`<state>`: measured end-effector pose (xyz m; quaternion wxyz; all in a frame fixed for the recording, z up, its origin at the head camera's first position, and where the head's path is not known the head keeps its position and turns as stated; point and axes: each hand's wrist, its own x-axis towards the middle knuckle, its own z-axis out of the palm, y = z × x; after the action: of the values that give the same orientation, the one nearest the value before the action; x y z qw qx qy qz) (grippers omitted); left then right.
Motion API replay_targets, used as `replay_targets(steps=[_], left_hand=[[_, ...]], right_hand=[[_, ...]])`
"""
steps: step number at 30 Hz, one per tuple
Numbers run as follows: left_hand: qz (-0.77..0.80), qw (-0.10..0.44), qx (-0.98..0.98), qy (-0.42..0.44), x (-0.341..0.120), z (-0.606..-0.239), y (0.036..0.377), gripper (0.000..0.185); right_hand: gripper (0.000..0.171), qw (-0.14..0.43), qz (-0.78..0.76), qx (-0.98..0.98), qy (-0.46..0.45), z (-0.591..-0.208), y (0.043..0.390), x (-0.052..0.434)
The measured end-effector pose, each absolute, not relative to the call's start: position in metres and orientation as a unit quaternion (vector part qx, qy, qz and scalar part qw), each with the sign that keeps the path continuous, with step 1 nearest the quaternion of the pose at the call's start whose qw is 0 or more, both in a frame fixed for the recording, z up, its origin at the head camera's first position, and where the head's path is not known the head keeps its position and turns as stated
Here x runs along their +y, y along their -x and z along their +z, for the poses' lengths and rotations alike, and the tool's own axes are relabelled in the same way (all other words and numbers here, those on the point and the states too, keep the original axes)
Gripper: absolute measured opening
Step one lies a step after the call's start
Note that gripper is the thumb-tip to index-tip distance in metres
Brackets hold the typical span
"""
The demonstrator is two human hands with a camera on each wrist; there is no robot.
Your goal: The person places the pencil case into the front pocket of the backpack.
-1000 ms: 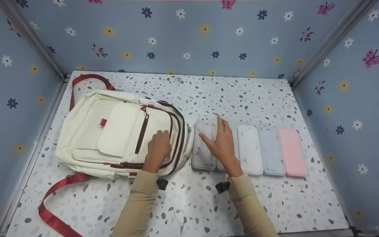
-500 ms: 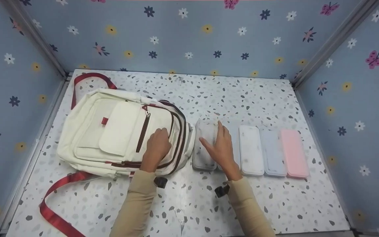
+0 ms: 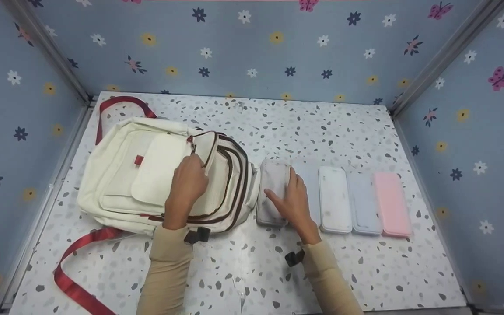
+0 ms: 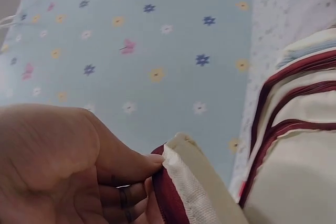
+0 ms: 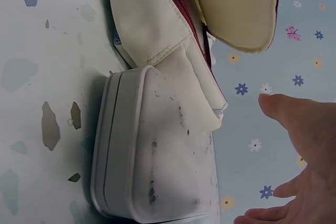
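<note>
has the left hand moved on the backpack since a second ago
Yes. The left hand has shifted left and up across the backpack, away from the grey case, and now pinches the lifted pocket edge.

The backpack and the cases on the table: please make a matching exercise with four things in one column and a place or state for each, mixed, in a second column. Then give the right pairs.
Things:
1. backpack
2. pink case
3. left hand
4. right hand

Places or states:
A. at the right end of the row of cases
B. lies on the table's left side, with red straps
C. rests open on the grey case
D. pinches the edge of the backpack's flap

Pairs: 1-B, 2-A, 3-D, 4-C
</note>
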<state>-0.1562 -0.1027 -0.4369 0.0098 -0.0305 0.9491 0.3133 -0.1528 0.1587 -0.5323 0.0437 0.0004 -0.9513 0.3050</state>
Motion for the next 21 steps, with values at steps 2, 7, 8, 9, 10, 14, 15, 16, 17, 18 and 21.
replay_targets(steps=[2,7,8,9,10,14,15,16,17,18,21], left_hand=[[0.316,-0.002,0.948,0.038,-0.109,-0.430,0.156,0.015],[0.314,-0.019,0.948,0.052,-0.125,-0.416,0.157,0.016],[0.314,-0.021,0.948,0.054,-0.127,-0.414,0.158,0.017],[0.315,-0.021,0.947,0.057,-0.130,-0.413,0.158,0.017],[0.317,-0.021,0.946,0.061,-0.132,-0.412,0.157,0.017],[0.325,-0.020,0.942,0.075,-0.138,-0.409,0.157,0.018],[0.328,-0.017,0.941,0.080,-0.140,-0.409,0.157,0.019],[0.329,-0.016,0.941,0.083,-0.141,-0.408,0.157,0.019],[0.330,-0.015,0.940,0.086,-0.142,-0.407,0.157,0.019],[0.331,-0.014,0.939,0.089,-0.144,-0.406,0.157,0.020],[0.333,-0.016,0.938,0.097,-0.149,-0.404,0.156,0.020]], right_hand=[[0.099,0.038,0.307,-0.951,0.001,-0.534,0.151,0.158],[0.101,0.021,0.311,-0.950,0.006,-0.539,0.146,0.157],[0.101,0.020,0.311,-0.950,0.006,-0.540,0.145,0.157],[0.100,0.020,0.313,-0.950,0.004,-0.541,0.144,0.157],[0.100,0.020,0.315,-0.949,0.001,-0.541,0.143,0.156],[0.098,0.014,0.323,-0.946,-0.003,-0.544,0.140,0.156],[0.098,0.009,0.325,-0.946,-0.004,-0.544,0.138,0.156],[0.098,0.002,0.328,-0.945,-0.004,-0.545,0.137,0.156],[0.098,-0.002,0.330,-0.944,-0.005,-0.545,0.136,0.156],[0.097,-0.005,0.332,-0.943,-0.006,-0.546,0.135,0.156],[0.097,-0.017,0.328,-0.944,-0.011,-0.547,0.132,0.155]])
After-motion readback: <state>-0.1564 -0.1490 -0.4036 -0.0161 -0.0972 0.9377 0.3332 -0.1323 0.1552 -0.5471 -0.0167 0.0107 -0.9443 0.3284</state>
